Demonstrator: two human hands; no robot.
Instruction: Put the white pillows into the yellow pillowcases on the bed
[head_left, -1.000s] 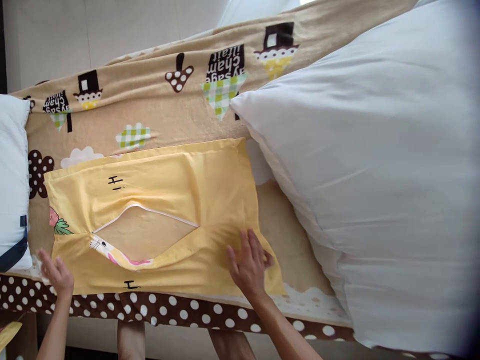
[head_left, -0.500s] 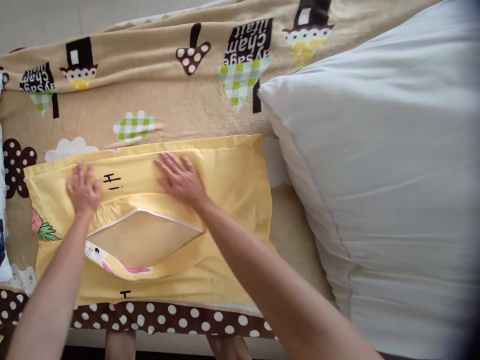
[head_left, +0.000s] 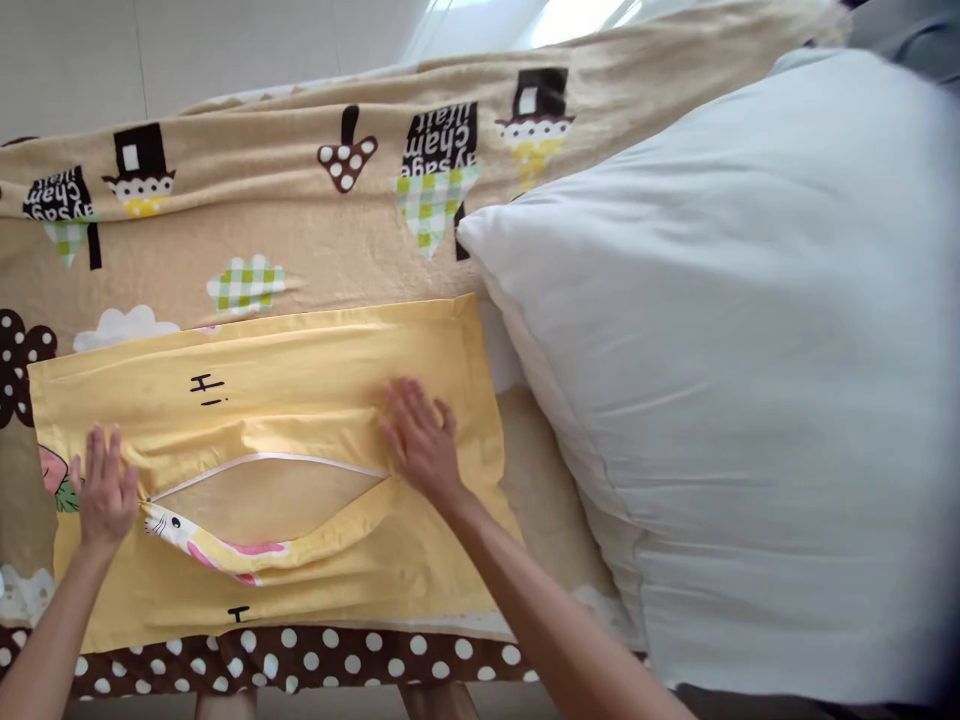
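Observation:
A yellow pillowcase [head_left: 337, 350] lies spread flat on a beige printed blanket [head_left: 330, 240]. Its white-edged zipper opening [head_left: 277, 500] gapes in the middle, showing the inside, with part of a printed rabbit along the lower edge. My left hand [head_left: 106, 490] rests flat on the pillowcase just left of the opening, fingers spread. Flat on the cloth beyond the opening's right end is my right hand [head_left: 422, 437], its fingers also apart. Neither hand holds anything.
A large white pillow [head_left: 720, 380] fills the right side, its corner near the pillowcase's right edge. The blanket's brown polka-dot border [head_left: 352, 655] runs along the near edge, with my legs below it. Pale floor tiles [head_left: 67, 70] show at the far left.
My left hand has slid left and nearer to me across the pillowcase; my right hand has moved right and nearer. The camera view has shifted, showing more floor and pillow.

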